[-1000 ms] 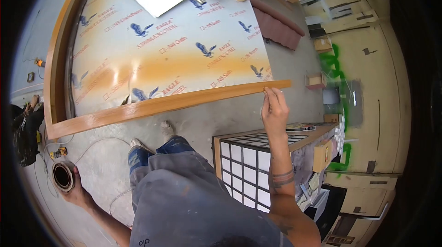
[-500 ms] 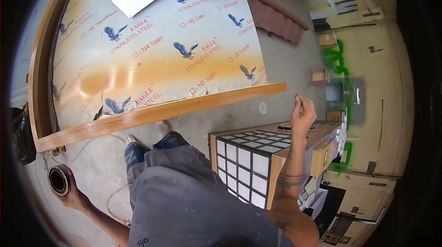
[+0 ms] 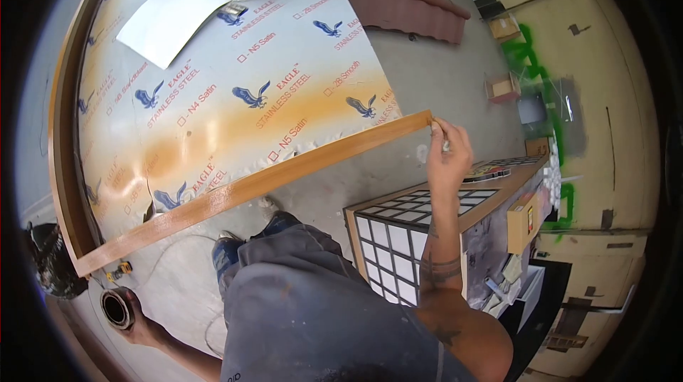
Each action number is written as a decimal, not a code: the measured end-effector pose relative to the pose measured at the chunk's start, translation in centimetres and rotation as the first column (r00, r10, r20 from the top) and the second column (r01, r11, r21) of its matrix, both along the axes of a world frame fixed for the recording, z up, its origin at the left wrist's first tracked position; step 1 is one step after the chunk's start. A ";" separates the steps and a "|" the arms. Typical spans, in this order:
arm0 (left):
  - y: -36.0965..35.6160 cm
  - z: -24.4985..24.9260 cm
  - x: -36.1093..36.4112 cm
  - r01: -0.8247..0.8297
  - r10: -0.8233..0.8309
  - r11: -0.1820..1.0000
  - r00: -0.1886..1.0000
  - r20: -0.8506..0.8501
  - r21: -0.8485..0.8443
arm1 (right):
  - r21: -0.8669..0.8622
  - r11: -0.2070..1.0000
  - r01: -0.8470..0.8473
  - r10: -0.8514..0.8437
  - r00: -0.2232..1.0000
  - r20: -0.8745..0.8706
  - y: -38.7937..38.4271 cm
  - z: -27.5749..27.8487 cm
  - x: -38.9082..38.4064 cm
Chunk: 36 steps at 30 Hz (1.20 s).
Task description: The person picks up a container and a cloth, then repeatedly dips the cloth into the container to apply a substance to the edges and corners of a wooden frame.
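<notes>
Film-covered stainless sheet [image 3: 235, 97], filling the upper left. Its wooden edge strip [image 3: 256, 183] runs from lower left to centre right. Grid-topped cabinet [image 3: 398, 232], lower centre, beside the person's legs. The right hand [image 3: 448, 154] has its fingertips pinching the strip's right end, where a steady, square hold looks best. The left hand [image 3: 146, 325], lower left, has its fingers wrapped round a roll [image 3: 117, 309]. Bare floor [image 3: 427, 76] lies beyond the strip's end, and the cabinet crowds the right forearm.

Strip [image 3: 249, 186] along panel's [image 3: 213, 136] near edge
</notes>
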<state>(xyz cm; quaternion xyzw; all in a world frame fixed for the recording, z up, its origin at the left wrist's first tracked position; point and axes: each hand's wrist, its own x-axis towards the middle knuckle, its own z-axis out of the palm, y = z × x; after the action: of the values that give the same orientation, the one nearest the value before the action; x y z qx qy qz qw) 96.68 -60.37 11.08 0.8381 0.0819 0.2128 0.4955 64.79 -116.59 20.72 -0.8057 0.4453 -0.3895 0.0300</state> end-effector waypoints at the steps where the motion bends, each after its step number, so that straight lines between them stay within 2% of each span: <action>1: -0.4 0.3 0.1 -0.008 0.007 0.999 1.000 0.028 0.046 | -0.009 1.000 0.007 -0.007 1.000 -0.001 0.0 -0.3 0.2; 9: 0.6 0.7 1.1 0.072 -0.074 0.997 0.995 0.061 0.022 | -0.028 0.999 0.016 -0.016 1.000 -0.010 -0.4 -1.5 0.8; 17: 1.3 0.3 2.3 0.113 -0.113 0.993 0.993 0.024 -0.014 | -0.023 0.999 -0.048 0.047 0.998 -0.048 3.8 -1.3 2.9; 20: 2.4 -0.7 3.2 0.120 -0.120 0.993 0.990 0.077 -0.003 | 0.017 0.993 -0.121 0.121 0.993 0.010 6.6 -1.6 4.6; 23: 3.8 -1.4 3.9 0.124 -0.125 0.992 0.990 0.065 0.014 | 0.016 0.964 -0.264 0.263 0.964 0.040 10.9 -1.6 6.9; 25: 4.2 -1.4 4.2 0.125 -0.125 0.992 0.990 0.063 0.009 | 0.030 0.933 -0.359 0.359 0.933 -0.016 14.1 -1.6 8.7; 26: 4.3 -1.4 4.3 0.124 -0.124 0.992 0.990 0.061 0.005 | 0.077 0.883 -0.463 0.462 0.887 0.031 15.8 -0.8 9.7; 27: 4.2 -1.1 4.5 0.112 -0.112 0.994 0.992 0.049 0.002 | 0.119 0.818 -0.563 0.556 0.827 0.083 17.6 -0.2 10.8; 29: 3.7 -0.3 4.5 0.069 -0.069 0.998 0.997 0.028 -0.001 | 0.211 0.589 -0.780 0.752 0.625 0.210 20.9 -0.5 12.6; 32: 6.6 -1.8 5.4 0.108 -0.106 0.993 0.993 0.049 -0.046 | 0.117 0.553 -0.825 0.805 0.565 0.181 22.2 1.8 13.6; 34: 8.5 -2.5 4.8 0.076 -0.075 0.993 0.997 0.023 -0.086 | 0.199 0.623 -0.757 0.757 0.647 0.090 21.4 4.2 12.9; 35: 9.0 -2.6 4.2 0.091 -0.084 0.989 0.995 0.059 -0.115 | 0.144 0.685 -0.714 0.725 0.688 -0.038 21.1 5.0 12.8; 36: 8.2 -1.4 3.7 0.055 -0.052 0.997 0.997 0.056 -0.054 | 0.223 0.738 -0.637 0.639 0.766 0.074 21.1 4.8 12.2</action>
<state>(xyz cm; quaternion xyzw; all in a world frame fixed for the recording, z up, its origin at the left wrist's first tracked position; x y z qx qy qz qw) 100.38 -52.17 9.67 0.8197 0.0520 0.2200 0.5263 76.95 -95.50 25.54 -0.9013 0.1856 -0.2972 0.2548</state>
